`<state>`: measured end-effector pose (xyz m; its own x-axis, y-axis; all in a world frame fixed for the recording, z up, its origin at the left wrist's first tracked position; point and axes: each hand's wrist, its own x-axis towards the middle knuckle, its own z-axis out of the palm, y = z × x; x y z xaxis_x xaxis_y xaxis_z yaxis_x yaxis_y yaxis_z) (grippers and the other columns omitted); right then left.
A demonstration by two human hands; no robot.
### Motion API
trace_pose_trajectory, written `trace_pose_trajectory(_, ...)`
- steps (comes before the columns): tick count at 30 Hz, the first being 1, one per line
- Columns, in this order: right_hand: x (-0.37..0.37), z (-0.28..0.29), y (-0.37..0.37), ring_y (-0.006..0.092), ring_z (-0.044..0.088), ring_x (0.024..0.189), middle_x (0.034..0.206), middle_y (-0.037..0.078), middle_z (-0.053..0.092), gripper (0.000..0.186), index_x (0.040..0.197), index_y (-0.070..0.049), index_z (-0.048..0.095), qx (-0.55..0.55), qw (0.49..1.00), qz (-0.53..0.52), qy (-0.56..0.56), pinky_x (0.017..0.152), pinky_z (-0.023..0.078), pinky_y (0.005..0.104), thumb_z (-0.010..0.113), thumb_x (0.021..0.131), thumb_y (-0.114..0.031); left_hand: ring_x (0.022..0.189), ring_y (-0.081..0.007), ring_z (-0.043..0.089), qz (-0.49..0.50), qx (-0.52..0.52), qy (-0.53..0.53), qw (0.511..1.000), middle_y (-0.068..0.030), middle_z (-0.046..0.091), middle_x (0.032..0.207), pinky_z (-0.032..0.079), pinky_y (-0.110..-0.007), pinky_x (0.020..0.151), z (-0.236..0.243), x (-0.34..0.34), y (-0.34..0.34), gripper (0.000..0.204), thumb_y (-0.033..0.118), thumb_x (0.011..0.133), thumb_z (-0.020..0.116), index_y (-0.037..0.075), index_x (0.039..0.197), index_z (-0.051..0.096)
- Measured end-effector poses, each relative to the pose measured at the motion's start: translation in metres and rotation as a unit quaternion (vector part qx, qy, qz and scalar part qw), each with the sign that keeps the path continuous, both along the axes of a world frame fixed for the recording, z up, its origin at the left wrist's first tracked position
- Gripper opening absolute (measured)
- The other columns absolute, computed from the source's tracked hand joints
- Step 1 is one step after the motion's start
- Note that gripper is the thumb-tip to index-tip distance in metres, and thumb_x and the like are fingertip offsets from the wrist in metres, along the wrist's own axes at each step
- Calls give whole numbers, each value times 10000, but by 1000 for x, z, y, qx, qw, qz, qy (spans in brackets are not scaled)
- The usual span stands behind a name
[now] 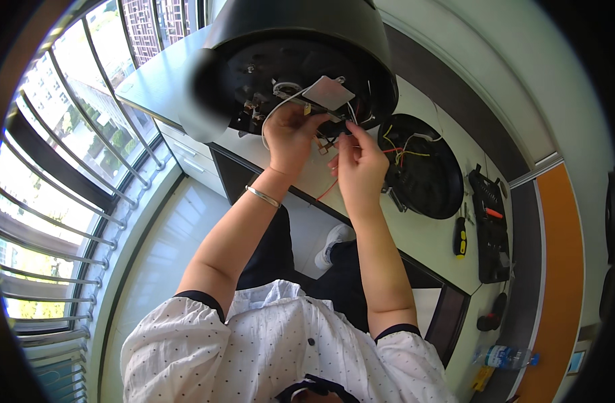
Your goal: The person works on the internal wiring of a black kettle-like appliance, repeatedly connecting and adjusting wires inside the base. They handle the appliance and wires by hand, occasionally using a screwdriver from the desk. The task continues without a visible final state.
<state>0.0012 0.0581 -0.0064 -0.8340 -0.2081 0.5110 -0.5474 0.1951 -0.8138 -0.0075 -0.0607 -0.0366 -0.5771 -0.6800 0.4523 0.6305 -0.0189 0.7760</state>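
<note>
A large black appliance (301,27) lies tipped on the table, its open underside facing me and showing metal posts, wiring and a pale square plate (330,93). At the lower rim of that opening, my left hand (289,138) is closed in a pinch; its fingertips are partly hidden by wiring and what they hold is unclear. Just right of it, my right hand (359,164) pinches a thin wire by the plate. A white wire (270,111) loops past my left hand. Below my right hand's fingers hangs a red wire (326,191).
A round black base cover (425,185) with coloured wires lies right of the appliance. Beyond it are a yellow-black screwdriver (460,236) and an open black tool case (489,232). A plastic bottle (506,356) lies at the lower right. Barred windows (65,174) line the left.
</note>
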Motion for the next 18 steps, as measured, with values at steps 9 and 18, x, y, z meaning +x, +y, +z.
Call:
trace_pose_trajectory(9, -5, -8, -12, 327, 614, 754, 925, 176, 582, 326, 1124, 33, 569, 151, 960, -78, 224, 641, 504, 378, 559, 799, 41, 562, -86, 565, -9, 14, -5, 1000, -63, 626, 685, 455, -205, 480, 4, 2, 2, 200, -50, 711, 728, -21, 785, 544)
trace_pose_trajectory(18, -5, -12, -15, 330, 592, 871, 1067, 170, 510, 418, 1155, 67, 519, 133, 964, -65, 221, 712, 510, 373, 537, 739, 96, 582, -87, 564, -15, -17, 21, 1000, -42, 594, 731, 455, -196, 484, 0, -1, 0, 197, -81, 727, 698, -15, 828, 543)
